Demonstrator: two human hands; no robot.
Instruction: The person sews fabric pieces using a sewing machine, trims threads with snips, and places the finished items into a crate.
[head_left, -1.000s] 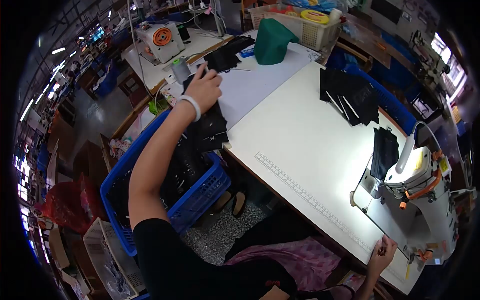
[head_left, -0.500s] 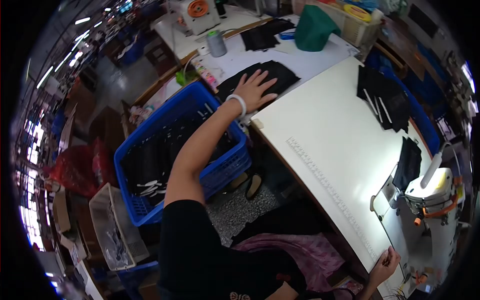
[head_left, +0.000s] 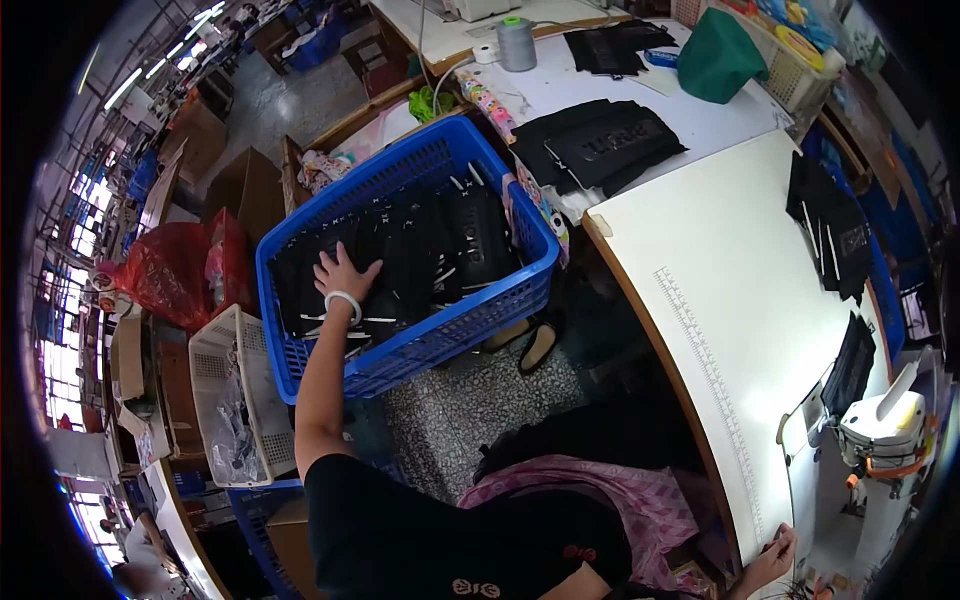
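Observation:
My left hand (head_left: 345, 278), wearing a white band at the wrist, reaches over the blue basket (head_left: 440, 335), its fingers spread on or just above black fabric pieces (head_left: 415, 240) with white strips. Whether it touches them I cannot tell. At the lower right, my right hand (head_left: 768, 560) rests by the white sewing table's (head_left: 690, 240) front edge with its fingers curled together. Anything inside those fingers is hidden. A stack of black fabric pieces (head_left: 600, 145) with dark lettering lies on the far table, beyond the basket.
A sewing machine (head_left: 885, 430) with its lamp lit stands at the right, beside black pieces (head_left: 830, 225) on the table. A grey thread cone (head_left: 516, 45) and a green cloth (head_left: 720, 55) are at the back. Left of the basket are a white crate (head_left: 245, 400) and a red bag (head_left: 170, 275).
My left hand has left the black stack on the far table and moved left and down into the blue basket. My right hand stays near the table edge. The view has shifted.

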